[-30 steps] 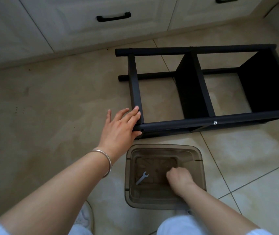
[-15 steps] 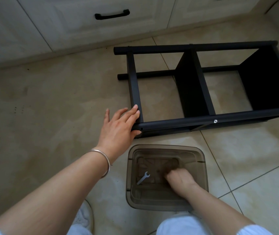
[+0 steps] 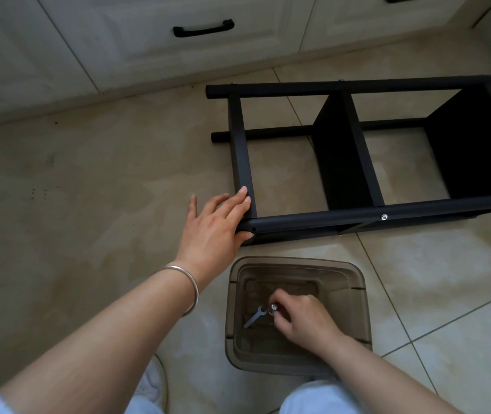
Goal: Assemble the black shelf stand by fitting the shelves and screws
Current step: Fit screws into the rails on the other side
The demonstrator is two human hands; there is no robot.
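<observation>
Head view: black shelf stand (image 3: 357, 216) on its side, long axis left-right.

This looks like a home kitchen: cream panelled base cabinets (image 3: 154, 46) with black bar handles (image 3: 203, 28) run along a plinth above a glossy beige tiled floor (image 3: 89, 180) with thin grout lines.

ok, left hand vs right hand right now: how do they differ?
The left hand lies with straight fingers on the black shelf stand, at its near corner; the right hand is down inside the brown bin. The left hand holds nothing; the right hand pinches a silver screw beside the wrench. Both are bare.
</observation>
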